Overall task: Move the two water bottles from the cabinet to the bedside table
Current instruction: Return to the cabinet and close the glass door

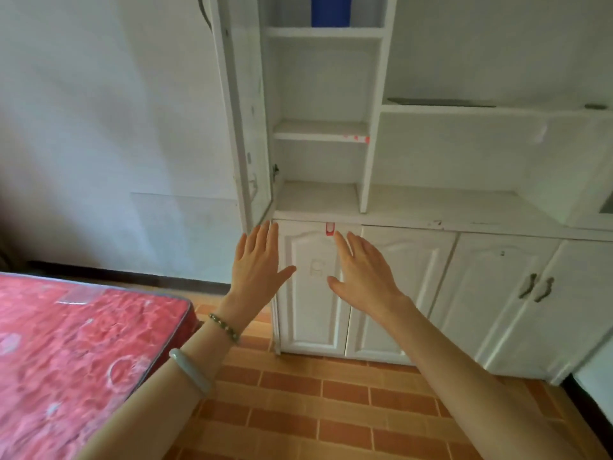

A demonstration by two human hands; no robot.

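A white cabinet (431,207) stands against the wall ahead, with open shelves above and closed doors below. Its tall glass door (245,111) is swung open on the left. A blue object (330,9) stands on the top visible shelf, cut off by the frame; I cannot tell whether it is a bottle. The lower shelves show nothing on them. My left hand (258,260) and my right hand (363,273) are raised side by side in front of the lower left cabinet door, palms forward, fingers spread, holding nothing. No bedside table is in view.
A bed with a red patterned mattress (76,353) fills the lower left. Orange tiled floor (315,410) lies between the bed and the cabinet. Two dark handles (537,287) sit on the right lower doors. A red sticker (330,229) marks the counter edge.
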